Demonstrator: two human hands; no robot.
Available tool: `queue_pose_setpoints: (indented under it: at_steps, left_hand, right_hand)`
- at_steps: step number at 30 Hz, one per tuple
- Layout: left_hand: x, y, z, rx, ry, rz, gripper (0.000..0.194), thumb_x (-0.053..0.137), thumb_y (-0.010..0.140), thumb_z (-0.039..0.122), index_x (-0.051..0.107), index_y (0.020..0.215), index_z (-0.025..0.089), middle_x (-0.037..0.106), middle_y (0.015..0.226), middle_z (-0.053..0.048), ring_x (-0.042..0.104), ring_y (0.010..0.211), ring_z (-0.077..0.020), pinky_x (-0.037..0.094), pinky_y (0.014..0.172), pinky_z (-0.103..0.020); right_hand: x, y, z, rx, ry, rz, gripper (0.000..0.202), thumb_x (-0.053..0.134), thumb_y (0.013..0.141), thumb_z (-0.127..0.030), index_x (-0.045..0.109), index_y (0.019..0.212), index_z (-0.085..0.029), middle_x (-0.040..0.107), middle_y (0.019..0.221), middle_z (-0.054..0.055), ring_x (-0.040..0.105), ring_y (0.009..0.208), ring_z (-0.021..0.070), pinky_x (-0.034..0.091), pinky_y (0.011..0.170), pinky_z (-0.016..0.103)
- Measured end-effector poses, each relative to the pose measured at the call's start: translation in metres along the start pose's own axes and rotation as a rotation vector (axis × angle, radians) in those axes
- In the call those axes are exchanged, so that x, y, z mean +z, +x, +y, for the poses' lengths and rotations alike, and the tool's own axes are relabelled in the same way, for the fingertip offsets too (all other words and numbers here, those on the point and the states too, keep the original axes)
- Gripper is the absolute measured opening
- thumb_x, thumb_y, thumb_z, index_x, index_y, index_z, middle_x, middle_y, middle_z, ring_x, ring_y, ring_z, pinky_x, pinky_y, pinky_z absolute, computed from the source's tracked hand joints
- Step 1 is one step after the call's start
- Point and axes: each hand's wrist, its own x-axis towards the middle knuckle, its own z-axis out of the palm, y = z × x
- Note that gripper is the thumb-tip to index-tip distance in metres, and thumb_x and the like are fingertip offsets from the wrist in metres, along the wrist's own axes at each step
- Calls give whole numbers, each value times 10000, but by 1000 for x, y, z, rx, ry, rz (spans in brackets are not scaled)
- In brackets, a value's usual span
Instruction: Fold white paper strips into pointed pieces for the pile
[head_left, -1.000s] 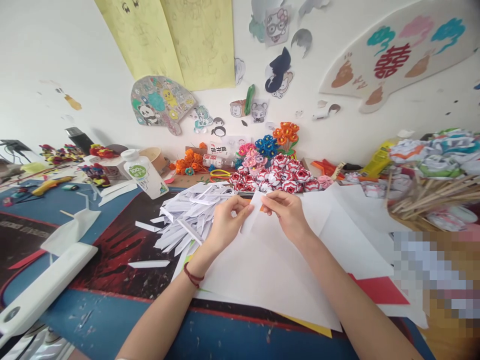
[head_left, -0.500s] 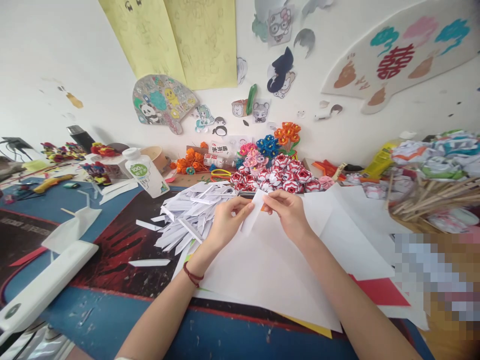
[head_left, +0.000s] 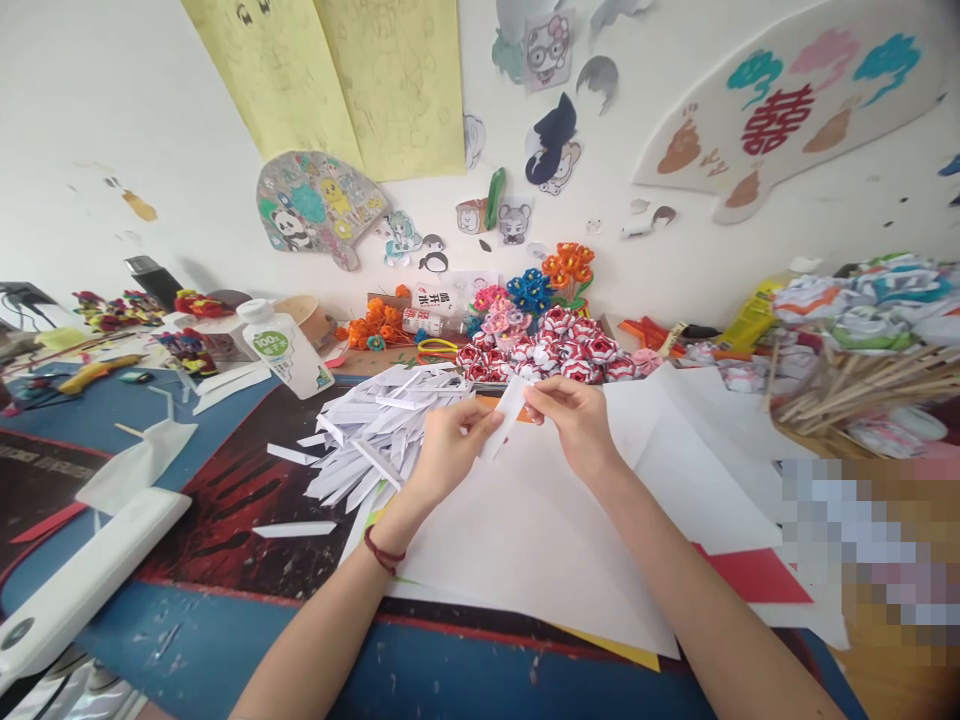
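Between both hands a white paper strip (head_left: 511, 403) is held slanted above the large white sheets. My left hand (head_left: 459, 440) pinches its lower end between thumb and fingers. Its upper end is gripped by the fingers of my right hand (head_left: 570, 420). Under the strip lie the white paper sheets (head_left: 517, 540), with coloured sheets showing at their edges. A heap of folded white paper strips (head_left: 375, 420) sits left of my left hand, and one loose folded strip (head_left: 295, 529) lies nearer to me on the dark mat.
Behind the hands stand red-and-white flowers (head_left: 555, 350) and orange flowers (head_left: 375, 322). A white bottle (head_left: 285, 350) is at the back left. A long white device (head_left: 90, 580) lies at the left edge. Wooden sticks (head_left: 855, 400) fill a box on the right.
The paper strip looks narrower and has shifted slightly as my fingers work along it. An orange piece behind it shows more. The whole view has moved a little.
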Motion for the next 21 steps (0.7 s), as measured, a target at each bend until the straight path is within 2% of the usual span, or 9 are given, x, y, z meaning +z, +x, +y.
queue_pose_setpoints:
  at_steps: [6, 13, 18, 21]
  left_hand:
    - [-1, -1, 3, 23, 156, 70, 287, 551, 856, 362, 667, 705, 148, 622, 611, -2, 520, 564, -116, 362, 566, -220]
    - [-1, -1, 3, -19, 8, -32, 355, 493, 888, 434, 691, 818, 149, 682, 716, -26, 572, 621, -127, 396, 562, -204]
    - [-2, 0, 2, -15, -30, -69, 365, 485, 896, 431, 683, 787, 145, 706, 745, -32, 606, 663, -132, 432, 618, -201]
    - [0, 1, -2, -27, -50, -76, 335, 497, 889, 420, 668, 804, 145, 704, 740, -38, 631, 669, -145, 450, 628, -213]
  right_hand:
    - [1, -1, 3, 6, -9, 12, 150, 747, 710, -306, 687, 694, -169, 626, 580, 5, 530, 537, 123, 417, 538, 276]
    - [-1, 1, 5, 28, 61, 41, 126, 747, 716, -274, 692, 694, -163, 626, 590, 7, 528, 545, 111, 403, 540, 254]
    - [-7, 6, 4, 24, 81, 153, 107, 764, 692, -250, 701, 692, -163, 621, 581, -3, 533, 542, 101, 406, 540, 237]
    - [-11, 8, 2, 15, 64, 178, 104, 764, 686, -243, 701, 681, -160, 623, 578, -2, 535, 542, 100, 408, 537, 235]
